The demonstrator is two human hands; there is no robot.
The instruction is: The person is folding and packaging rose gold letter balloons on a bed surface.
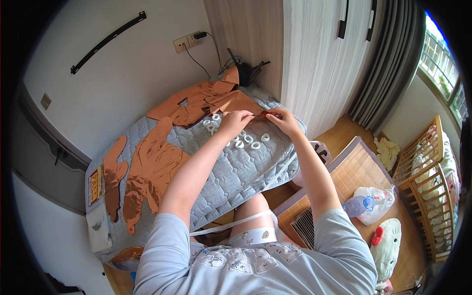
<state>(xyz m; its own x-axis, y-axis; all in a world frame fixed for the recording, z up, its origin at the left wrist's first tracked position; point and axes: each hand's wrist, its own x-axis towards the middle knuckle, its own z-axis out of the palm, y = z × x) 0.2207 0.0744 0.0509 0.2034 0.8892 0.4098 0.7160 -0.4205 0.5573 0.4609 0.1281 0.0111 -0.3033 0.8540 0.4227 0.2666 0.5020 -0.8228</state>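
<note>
My left hand (237, 123) and my right hand (282, 121) are close together over the far part of the mattress, each pinched closed. A small dark red piece (264, 113) shows at the fingertips of my right hand; its kind is too small to tell. What the left fingers hold is hidden. Just beyond them lies a shiny copper-coloured foil sheet (235, 102), its corner reaching toward my fingers. Several white rings (255, 145) are scattered on the mattress below and around my hands.
More flat copper foil shapes (155, 160) lie on the grey quilted mattress (216, 177) at the left. A dark object with straps (248, 73) stands at the back by the wardrobe (314, 64). On the right are a plastic bottle (358, 206) and a wooden crib (432, 196).
</note>
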